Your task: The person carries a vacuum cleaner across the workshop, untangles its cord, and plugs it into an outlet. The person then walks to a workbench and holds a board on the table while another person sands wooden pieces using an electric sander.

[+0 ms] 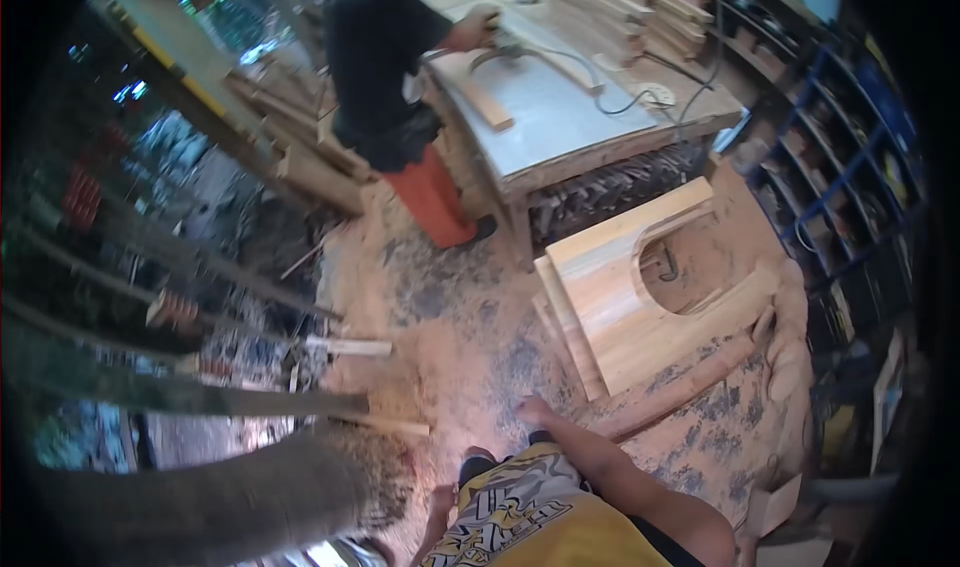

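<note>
My right hand [534,410] hangs low in front of me, just left of the near corner of a wooden panel [602,292]. Nothing shows in it, but its fingers are too small and blurred to read. The panel has a large rounded cut-out and lies on top of other boards [567,332]. Inside the cut-out a dark curved metal piece [668,263] shows. Down beside my yellow and grey shirt [520,517], my left hand [443,497] is partly seen, its fingers unclear. Neither hand touches the panel.
Another person [385,77] stands at a workbench [560,152], a hand on a corded tool over curved wood. Stacked timber [640,7] lies behind. Blue shelving [840,157] stands right. Sawdust covers the floor [440,317]; a large log-like cylinder [250,487] lies at lower left.
</note>
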The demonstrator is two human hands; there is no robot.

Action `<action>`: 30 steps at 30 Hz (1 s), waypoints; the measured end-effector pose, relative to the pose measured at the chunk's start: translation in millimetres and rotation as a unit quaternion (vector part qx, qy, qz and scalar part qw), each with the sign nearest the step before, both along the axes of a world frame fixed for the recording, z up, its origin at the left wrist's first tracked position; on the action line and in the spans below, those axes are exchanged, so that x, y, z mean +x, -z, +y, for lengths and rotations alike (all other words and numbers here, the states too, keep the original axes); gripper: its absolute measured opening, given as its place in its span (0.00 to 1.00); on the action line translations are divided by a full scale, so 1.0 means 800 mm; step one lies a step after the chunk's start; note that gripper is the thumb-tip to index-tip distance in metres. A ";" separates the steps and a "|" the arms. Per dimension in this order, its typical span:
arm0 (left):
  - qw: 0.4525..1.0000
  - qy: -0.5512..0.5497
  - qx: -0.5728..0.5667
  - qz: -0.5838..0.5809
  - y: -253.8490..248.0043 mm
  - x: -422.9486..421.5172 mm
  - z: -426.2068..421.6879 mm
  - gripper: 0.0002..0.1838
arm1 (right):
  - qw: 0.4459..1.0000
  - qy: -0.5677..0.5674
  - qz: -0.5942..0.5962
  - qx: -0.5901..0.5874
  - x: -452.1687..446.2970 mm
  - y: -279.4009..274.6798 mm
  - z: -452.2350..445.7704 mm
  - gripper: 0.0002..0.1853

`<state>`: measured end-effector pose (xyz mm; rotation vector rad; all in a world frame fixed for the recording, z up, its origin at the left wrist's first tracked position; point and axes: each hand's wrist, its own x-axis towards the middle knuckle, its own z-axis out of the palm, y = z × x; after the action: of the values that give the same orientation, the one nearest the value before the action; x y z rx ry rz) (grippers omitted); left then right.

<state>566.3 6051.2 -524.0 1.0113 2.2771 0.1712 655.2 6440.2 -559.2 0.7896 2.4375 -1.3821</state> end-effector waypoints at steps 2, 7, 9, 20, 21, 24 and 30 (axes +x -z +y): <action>0.997 0.048 -0.057 -0.009 -0.027 -0.032 0.000 0.10 | 0.997 0.050 -0.058 -0.029 -0.063 -0.059 0.015 0.18; 0.984 -0.119 -0.065 -0.116 -0.004 -0.140 0.008 0.10 | 0.995 0.057 -0.086 -0.019 -0.152 -0.040 0.062 0.18; 0.978 -0.142 -0.062 -0.137 0.014 -0.194 0.025 0.10 | 0.986 -0.001 -0.160 0.040 -0.157 -0.024 0.087 0.21; 0.982 -0.079 -0.005 -0.174 0.073 -0.621 0.136 0.08 | 0.947 0.088 -0.251 0.180 -0.267 -0.113 0.143 0.19; 0.921 -0.281 0.054 -0.263 0.054 -0.669 0.152 0.08 | 0.954 0.104 -0.238 0.148 -0.288 -0.093 0.138 0.17; 0.798 -0.475 0.095 -0.358 -0.003 -0.789 0.245 0.08 | 0.967 0.084 -0.238 0.037 -0.394 -0.115 0.141 0.23; 0.812 -0.428 0.159 -0.364 -0.057 -0.952 0.384 0.07 | 0.971 0.136 -0.198 0.005 -0.533 -0.072 0.164 0.22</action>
<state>-195.3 6358.0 -478.1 -0.0768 1.8057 1.1338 228.4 6571.4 -501.2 1.3036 2.0854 -1.1552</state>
